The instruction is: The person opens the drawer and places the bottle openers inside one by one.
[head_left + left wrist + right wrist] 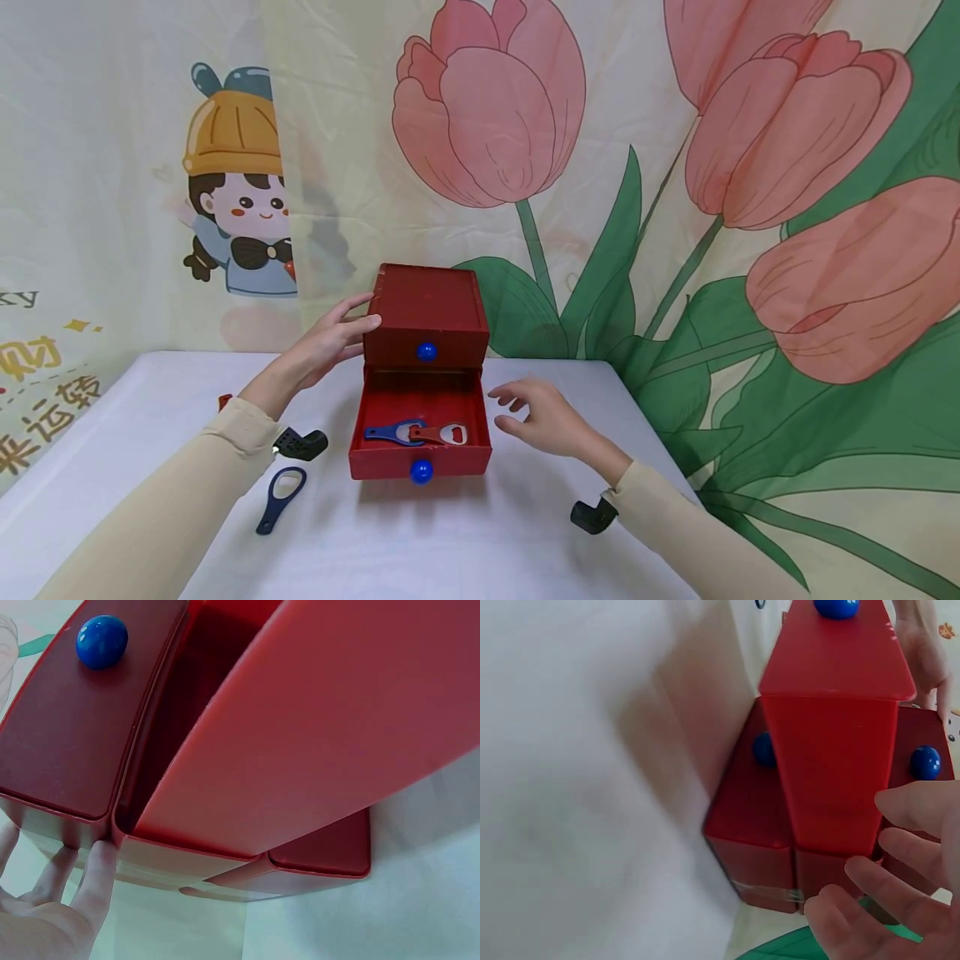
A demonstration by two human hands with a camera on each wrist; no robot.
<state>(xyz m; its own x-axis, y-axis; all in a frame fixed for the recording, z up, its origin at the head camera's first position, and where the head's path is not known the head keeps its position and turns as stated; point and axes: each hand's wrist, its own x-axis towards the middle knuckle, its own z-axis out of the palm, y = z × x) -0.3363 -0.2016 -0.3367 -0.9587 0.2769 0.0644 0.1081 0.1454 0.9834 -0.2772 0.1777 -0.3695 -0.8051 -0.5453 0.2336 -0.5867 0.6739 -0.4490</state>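
A dark red cabinet of small drawers (429, 300) with blue round knobs stands on the table. Its middle drawer (382, 465) is pulled out, while the drawers above and below it are closed. Inside the pulled-out drawer lie a blue bottle opener (385, 433) and a red bottle opener (429, 434), the red one overlapping the blue. My left hand (322, 346) rests with extended fingers against the cabinet's left side. Beside the right wall of the drawer hovers my right hand (543, 417), its fingers loosely bent and holding nothing.
On the white-covered table (480, 550), a dark blue bottle opener (282, 500) lies left of the cabinet. A small red thing (224, 402) shows partly behind the left forearm. A curtain printed with tulips (495, 117) hangs behind the table.
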